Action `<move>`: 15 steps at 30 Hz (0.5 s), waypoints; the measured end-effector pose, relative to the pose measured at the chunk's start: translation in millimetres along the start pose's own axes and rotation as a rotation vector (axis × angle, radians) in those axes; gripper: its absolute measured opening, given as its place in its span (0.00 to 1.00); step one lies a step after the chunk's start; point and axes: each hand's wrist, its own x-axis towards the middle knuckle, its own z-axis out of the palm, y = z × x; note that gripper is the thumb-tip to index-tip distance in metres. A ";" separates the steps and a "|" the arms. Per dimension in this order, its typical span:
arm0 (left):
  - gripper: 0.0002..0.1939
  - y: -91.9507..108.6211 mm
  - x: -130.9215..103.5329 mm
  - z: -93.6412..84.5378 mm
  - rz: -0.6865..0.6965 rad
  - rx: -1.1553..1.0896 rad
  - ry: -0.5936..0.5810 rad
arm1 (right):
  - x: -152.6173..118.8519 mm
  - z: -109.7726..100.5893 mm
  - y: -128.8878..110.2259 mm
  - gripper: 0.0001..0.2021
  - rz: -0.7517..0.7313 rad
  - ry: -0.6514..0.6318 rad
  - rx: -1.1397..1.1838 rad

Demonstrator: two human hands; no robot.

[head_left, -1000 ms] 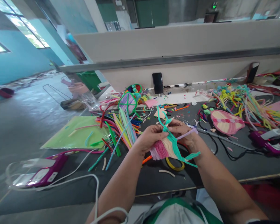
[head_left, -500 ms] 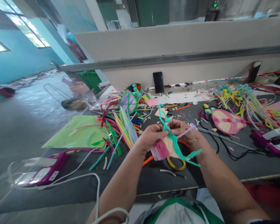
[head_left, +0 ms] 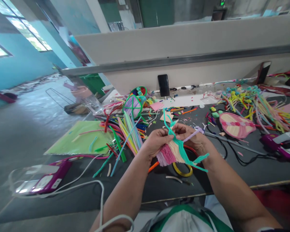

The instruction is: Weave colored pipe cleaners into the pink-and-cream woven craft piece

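Note:
A craft piece made of pipe cleaners [head_left: 167,154], striped in lilac, pink, cream and teal, is held up over the table between both hands. My left hand [head_left: 159,140] grips its left side, thumb and fingers closed on it. At the upper edge my right hand [head_left: 186,132] pinches the teal strands, fingers pressed together. Loose teal ends [head_left: 167,117] stick up above the fingers, and others trail toward the right forearm. A lilac pipe cleaner [head_left: 193,133] lies across the right hand. Below the piece rests a yellow loop [head_left: 183,170], partly covered.
Bundled pipe cleaners [head_left: 129,129] and a green sheet [head_left: 74,138] lie to the left. A purple device [head_left: 51,177] with a white cord is at front left, a similar one [head_left: 280,145] at right. A phone [head_left: 163,85] leans on the partition. A pink-and-cream piece [head_left: 236,125] lies right.
Both hands keep the same hold on the striped piece. The view has shifted very slightly; nothing else has visibly moved.

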 end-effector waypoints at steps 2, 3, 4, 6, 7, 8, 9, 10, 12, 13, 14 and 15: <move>0.11 0.8 -0.3 1.3 -0.005 -0.008 0.022 | 0.2 1.7 -0.4 0.17 0.000 0.011 0.010; 0.11 1.2 -0.6 2.1 -0.008 -0.013 0.040 | 0.4 2.7 -0.7 0.17 -0.001 0.017 0.015; 0.11 1.6 -1.0 3.0 -0.011 -0.018 0.059 | 0.5 3.8 -1.1 0.18 -0.004 0.020 0.021; 0.12 2.5 -1.9 5.0 -0.004 -0.025 0.086 | 0.6 5.8 -1.6 0.18 -0.010 0.020 0.036; 0.12 2.9 -2.4 5.9 0.000 -0.027 0.093 | 0.5 6.5 -1.8 0.19 -0.011 0.020 0.044; 0.12 3.4 -2.8 6.7 0.003 -0.028 0.097 | 0.5 6.9 -1.8 0.19 -0.012 0.019 0.049; 0.12 3.7 -3.1 7.3 0.001 -0.030 0.100 | 0.5 7.2 -1.7 0.20 -0.012 0.021 0.052; 0.12 4.0 -3.3 7.8 -0.003 -0.034 0.103 | 0.4 7.2 -1.4 0.20 -0.013 0.022 0.053; 0.12 4.2 -3.3 7.9 -0.009 -0.041 0.112 | 0.5 6.6 -0.7 0.20 -0.018 0.025 0.055; 0.12 4.0 -3.2 7.7 -0.009 -0.044 0.117 | 0.7 6.1 -0.3 0.21 -0.018 0.025 0.059; 0.12 3.8 -3.0 7.3 -0.006 -0.044 0.122 | 1.0 5.5 0.0 0.21 -0.016 0.023 0.063; 0.12 3.5 -2.8 6.8 -0.002 -0.040 0.126 | 1.3 4.8 0.4 0.21 -0.013 0.022 0.067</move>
